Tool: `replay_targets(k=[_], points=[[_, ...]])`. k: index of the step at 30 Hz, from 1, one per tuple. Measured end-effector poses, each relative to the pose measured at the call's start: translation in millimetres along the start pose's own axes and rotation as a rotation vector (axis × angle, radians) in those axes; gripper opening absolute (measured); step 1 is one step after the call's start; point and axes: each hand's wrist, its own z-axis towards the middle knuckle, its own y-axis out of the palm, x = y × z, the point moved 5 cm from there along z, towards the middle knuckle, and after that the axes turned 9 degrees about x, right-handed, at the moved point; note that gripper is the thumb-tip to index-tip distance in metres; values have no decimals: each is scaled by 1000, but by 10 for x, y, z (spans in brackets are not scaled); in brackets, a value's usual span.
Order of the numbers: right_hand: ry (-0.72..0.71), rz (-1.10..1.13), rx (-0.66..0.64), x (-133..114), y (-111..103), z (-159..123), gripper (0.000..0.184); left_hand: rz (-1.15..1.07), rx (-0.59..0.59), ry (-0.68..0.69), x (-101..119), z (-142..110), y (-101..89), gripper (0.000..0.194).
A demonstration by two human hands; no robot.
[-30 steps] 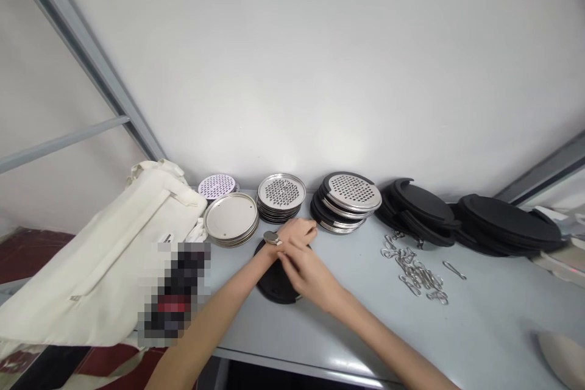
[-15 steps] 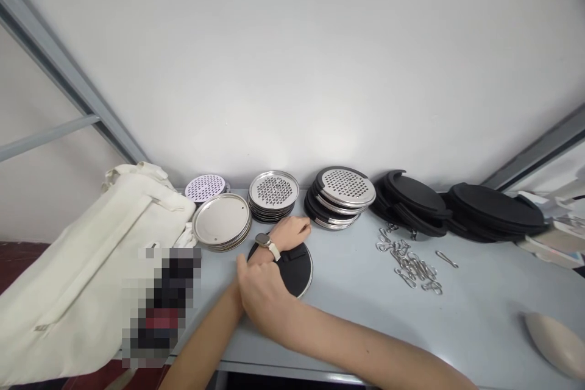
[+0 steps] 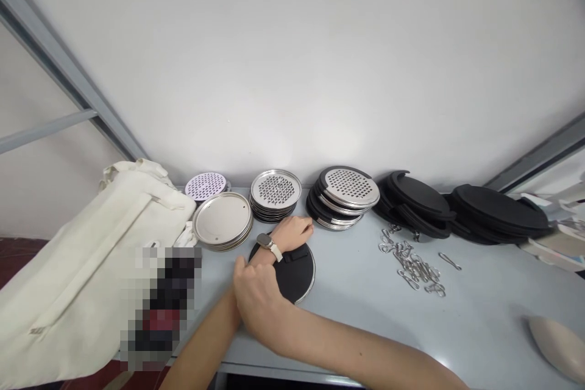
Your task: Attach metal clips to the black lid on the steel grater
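A black round disc (image 3: 299, 277) with a thin silvery rim and a raised black tab lies on the table under my crossed arms. Over its far side my left hand (image 3: 295, 233) is closed, fingers curled down, a watch (image 3: 269, 245) on its wrist. Crossing above the left forearm, my right hand (image 3: 256, 286) is closed too, at the disc's near-left side. The fingertips of both hands are hidden, so what they grip does not show. Just beyond them stand a stack of metal grater plates (image 3: 275, 191) and a stack of plain metal discs (image 3: 222, 217).
Farther right are grater plates in black holders (image 3: 351, 187), stacked black round holders (image 3: 420, 195), more black holders (image 3: 500, 210) and loose metal clips (image 3: 415, 268). A purple perforated disc (image 3: 205, 185) sits behind. A cream bag (image 3: 91, 274) lies left, a beige bowl-like object (image 3: 557, 344) right.
The right hand has shifted slightly left and toward me along the left forearm. The left hand and disc hold nearly the same place; the view has moved a little.
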Motion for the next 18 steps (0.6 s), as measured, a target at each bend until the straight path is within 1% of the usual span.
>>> replay_targets(k=[4, 8, 10, 12, 13, 16, 18], points=[[-55, 25, -43, -77, 28, -17, 24, 2, 1, 1, -3, 0, -5, 26], [5, -28, -45, -32, 7, -22, 33, 1, -5, 0, -9, 1, -2, 26], [20, -63, -3, -22, -7, -39, 26, 1, -5, -4, -13, 2, 5, 26], [1, -76, 22, -44, 2, -64, 17, 3, -5, -10, -17, 1, 14, 26], [-17, -76, 28, -62, 12, -76, 16, 4, -5, -12, -19, 0, 17, 26], [-89, -53, -12, -119, 39, -102, 28, 6, -7, -12, -21, -3, 17, 25], [-80, -53, -22, -114, 14, -106, 33, 5, -9, -9, -21, -3, 12, 25]])
